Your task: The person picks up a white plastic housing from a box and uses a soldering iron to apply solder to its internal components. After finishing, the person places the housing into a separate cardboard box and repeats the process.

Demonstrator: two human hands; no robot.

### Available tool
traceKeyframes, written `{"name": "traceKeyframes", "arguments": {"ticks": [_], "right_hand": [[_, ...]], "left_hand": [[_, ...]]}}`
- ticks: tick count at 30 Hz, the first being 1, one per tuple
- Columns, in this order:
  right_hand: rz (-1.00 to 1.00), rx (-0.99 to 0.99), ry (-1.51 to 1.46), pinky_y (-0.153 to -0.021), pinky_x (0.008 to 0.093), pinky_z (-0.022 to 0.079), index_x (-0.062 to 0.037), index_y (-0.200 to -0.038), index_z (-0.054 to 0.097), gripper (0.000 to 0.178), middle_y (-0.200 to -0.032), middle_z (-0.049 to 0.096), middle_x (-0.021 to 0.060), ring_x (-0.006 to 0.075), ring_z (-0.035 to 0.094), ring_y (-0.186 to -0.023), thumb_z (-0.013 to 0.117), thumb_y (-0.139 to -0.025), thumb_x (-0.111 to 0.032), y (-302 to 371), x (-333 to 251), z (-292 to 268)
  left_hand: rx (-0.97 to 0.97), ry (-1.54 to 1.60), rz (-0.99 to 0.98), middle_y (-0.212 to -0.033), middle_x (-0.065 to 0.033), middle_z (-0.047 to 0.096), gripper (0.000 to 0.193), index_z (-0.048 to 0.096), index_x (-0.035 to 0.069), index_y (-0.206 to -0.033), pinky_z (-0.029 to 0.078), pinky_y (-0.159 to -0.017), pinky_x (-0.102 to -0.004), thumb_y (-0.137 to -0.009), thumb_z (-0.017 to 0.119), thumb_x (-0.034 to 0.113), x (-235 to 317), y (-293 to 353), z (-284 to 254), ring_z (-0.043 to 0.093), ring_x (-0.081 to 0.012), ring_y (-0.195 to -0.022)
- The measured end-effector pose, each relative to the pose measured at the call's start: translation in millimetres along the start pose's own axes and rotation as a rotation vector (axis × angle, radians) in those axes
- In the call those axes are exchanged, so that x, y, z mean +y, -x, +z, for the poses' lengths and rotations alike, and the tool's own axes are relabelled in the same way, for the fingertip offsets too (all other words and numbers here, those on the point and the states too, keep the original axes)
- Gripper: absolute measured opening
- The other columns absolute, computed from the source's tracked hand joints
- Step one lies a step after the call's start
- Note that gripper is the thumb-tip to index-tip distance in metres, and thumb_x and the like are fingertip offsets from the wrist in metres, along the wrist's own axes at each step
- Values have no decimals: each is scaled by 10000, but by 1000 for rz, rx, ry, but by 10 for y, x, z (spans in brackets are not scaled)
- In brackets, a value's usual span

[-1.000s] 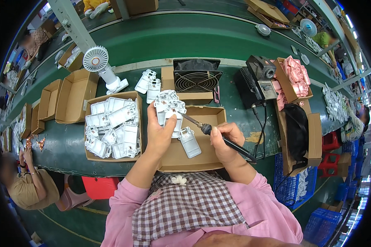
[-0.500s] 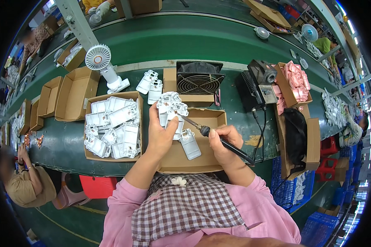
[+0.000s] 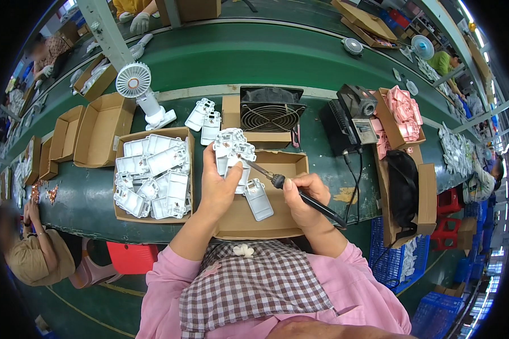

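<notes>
My left hand (image 3: 218,183) is closed around a small stack of white plastic housings (image 3: 231,142), raised above an open cardboard box. My right hand (image 3: 308,200) grips a soldering iron (image 3: 316,204) by its black handle. The metal tip points left and meets, or nearly meets, the housings close to my left thumb; exact contact is too small to tell. In the cardboard box (image 3: 288,223) below lies one loose white housing (image 3: 258,200). To the left, a second box (image 3: 193,169) is heaped with more white housings (image 3: 161,169).
Behind the work stand a black exhaust fan (image 3: 271,113) and two white housings (image 3: 203,120). A black soldering station (image 3: 345,127) with its cord is at the right, beside a box of pink parts (image 3: 404,113). A white handheld fan (image 3: 141,93) stands at the back left. Co-workers sit around the line.
My hands, the housings and the soldering iron hold nearly the same pose. The whole view has shifted slightly. Across the belt, a co-worker's gloved hand has moved, and a white handheld fan now lies near it.
</notes>
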State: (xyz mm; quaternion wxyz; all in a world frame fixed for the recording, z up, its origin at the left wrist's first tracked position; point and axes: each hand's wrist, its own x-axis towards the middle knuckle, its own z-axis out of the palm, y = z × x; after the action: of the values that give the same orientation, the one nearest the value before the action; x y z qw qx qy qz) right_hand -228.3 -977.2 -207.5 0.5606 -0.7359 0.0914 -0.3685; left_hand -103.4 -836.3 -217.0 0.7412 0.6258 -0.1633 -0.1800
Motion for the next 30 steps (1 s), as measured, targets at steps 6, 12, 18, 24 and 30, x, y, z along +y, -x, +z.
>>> {"name": "traceKeyframes", "arguments": {"ticks": [6, 12, 18, 24, 30], "right_hand": [[4, 37, -37, -499, 216, 419, -11, -807, 555, 147, -674, 608, 69, 83, 532, -552, 700, -809, -35, 41, 41, -18], [-11, 17, -25, -509, 218, 426, -9, -812, 554, 151, -688, 615, 72, 83, 539, -567, 703, -808, -35, 19, 6, -11], [15, -1, -14, -504, 221, 429, -9, -810, 558, 153, -693, 622, 74, 84, 543, -564, 707, -808, -41, 14, -7, -12], [23, 3, -9, -497, 220, 426, -11, -805, 564, 148, -678, 618, 68, 81, 539, -553, 706, -812, -53, 7, 6, -3], [33, 8, -24, -496, 220, 423, -13, -802, 563, 148, -678, 617, 66, 78, 538, -553, 704, -814, -55, 9, 6, 8]], "left_hand": [[-14, -9, -17, -1179, -130, 520, 577, 297, -38, -1329, 455, -882, -293, -840, 589, 50, -48, -13, -33, 540, -164, -1048], [-24, -58, -31, -1168, -130, 531, 551, 331, -38, -1311, 450, -884, -296, -835, 589, 64, -25, 0, -23, 543, -162, -1041], [-37, -65, -42, -1164, -124, 537, 550, 345, -35, -1306, 442, -894, -297, -827, 596, 65, -38, -4, -27, 546, -165, -1036], [-38, -80, -37, -1155, -126, 546, 551, 351, -29, -1307, 443, -889, -299, -823, 596, 68, -47, -14, -29, 550, -171, -1037], [-29, -130, -61, -1165, -130, 547, 563, 357, -24, -1310, 441, -896, -304, -819, 609, 87, -37, -12, -37, 553, -178, -1042]]}}
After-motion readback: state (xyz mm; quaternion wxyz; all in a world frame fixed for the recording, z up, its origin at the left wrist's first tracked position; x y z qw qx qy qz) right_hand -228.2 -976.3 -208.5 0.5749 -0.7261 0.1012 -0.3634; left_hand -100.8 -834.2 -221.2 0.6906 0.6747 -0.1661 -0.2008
